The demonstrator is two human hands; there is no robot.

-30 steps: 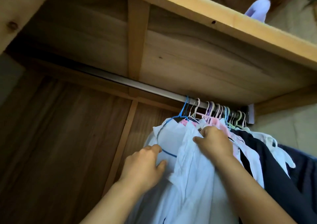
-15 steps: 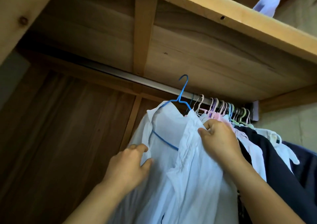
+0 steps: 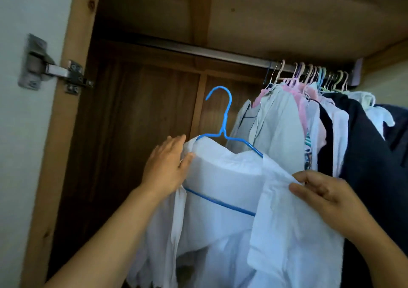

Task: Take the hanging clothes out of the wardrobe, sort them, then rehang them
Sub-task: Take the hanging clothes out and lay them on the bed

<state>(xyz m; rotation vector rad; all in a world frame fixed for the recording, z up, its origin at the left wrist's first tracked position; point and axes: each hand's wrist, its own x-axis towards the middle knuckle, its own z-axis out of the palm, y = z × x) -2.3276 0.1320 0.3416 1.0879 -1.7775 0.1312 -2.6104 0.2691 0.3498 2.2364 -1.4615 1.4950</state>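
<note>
A white shirt hangs on a blue wire hanger that is off the rail and held in front of the wardrobe. My left hand holds the shirt's left shoulder, thumb on the front and fingers behind. My right hand pinches the shirt's front edge on the right. Several more garments, white, pink and dark, hang bunched at the rail's right end.
The wardrobe's left frame carries a metal door hinge. A wooden shelf sits just above the rail. The rail's left and middle stretch is bare, with the dark back panel behind it.
The blue hanger with the white shirt has come off the rail and moved down and left, out of the wardrobe. Both hands followed it; the view has swung left.
</note>
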